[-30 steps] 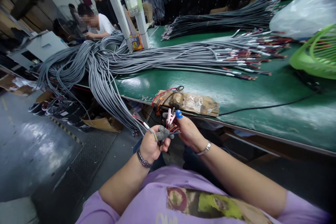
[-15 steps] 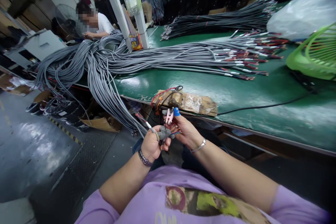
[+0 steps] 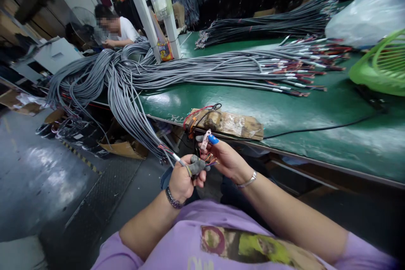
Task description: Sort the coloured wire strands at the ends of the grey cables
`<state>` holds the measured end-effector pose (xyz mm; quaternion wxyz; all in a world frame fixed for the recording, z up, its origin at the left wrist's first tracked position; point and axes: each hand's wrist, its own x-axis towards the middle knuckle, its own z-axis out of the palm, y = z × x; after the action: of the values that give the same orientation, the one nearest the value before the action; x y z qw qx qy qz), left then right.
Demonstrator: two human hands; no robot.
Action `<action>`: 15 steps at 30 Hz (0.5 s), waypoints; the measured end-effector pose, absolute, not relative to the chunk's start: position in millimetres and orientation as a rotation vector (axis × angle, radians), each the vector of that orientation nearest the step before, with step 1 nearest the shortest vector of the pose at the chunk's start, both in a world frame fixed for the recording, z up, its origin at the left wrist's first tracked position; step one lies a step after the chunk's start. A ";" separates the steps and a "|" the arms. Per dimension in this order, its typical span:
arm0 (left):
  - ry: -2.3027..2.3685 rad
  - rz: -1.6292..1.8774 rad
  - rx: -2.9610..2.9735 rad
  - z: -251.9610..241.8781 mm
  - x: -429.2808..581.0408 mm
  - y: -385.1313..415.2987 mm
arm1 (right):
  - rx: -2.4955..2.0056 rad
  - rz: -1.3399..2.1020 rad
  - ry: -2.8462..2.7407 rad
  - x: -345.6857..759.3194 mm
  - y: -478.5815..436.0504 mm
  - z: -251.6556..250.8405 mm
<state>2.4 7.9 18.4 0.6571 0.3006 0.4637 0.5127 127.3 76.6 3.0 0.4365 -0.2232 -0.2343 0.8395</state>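
Note:
My left hand [image 3: 185,176], with grey finger covers on some fingers, is closed around a grey cable [image 3: 179,160]. Thin coloured wires [image 3: 210,160] fan out past its thumb toward the right. Between the blue-covered thumb and the fingers of my right hand [image 3: 225,156] is a small pale pink clip [image 3: 206,139]. The clip sits just above the wire ends. Behind it, a wooden block [image 3: 234,124] wrapped in clear tape lies at the table edge, with red and black leads at its left end. Part of my right fingers is hidden behind the thumb and clip.
Many grey cables [image 3: 190,69] lie across the green table [image 3: 335,139] and hang over its front edge at left. Darker cables [image 3: 268,25], a white plastic bag [image 3: 367,17] and a green fan [image 3: 382,67] are farther back. A person [image 3: 122,29] sits at the far left.
The pink clip has turned more upright in my right hand, which has shifted slightly right and down. My left hand keeps hold of the cable.

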 end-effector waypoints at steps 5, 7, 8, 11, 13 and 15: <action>1.019 1.182 0.644 22.4 1.9 15.2 | -0.596 2.024 -0.600 125.0 75.6 3.1; 1.015 1.185 0.630 22.2 2.2 17.1 | -0.611 2.043 -0.589 124.4 77.1 3.8; 1.012 1.188 0.626 21.8 2.4 17.8 | -0.616 2.052 -0.585 124.2 78.1 4.4; 1.000 1.194 0.621 20.3 2.8 19.8 | -0.631 2.060 -0.559 124.2 80.3 6.0; 0.997 1.199 0.617 19.3 2.8 21.4 | -0.644 2.064 -0.524 124.9 80.8 6.6; 0.994 1.198 0.613 18.6 2.7 23.1 | -0.663 2.073 -0.506 126.5 80.6 7.1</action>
<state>2.7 23.1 18.6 0.6700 0.2722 0.4410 0.5315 126.5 80.6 7.1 0.4381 -0.2666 -0.2034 0.8340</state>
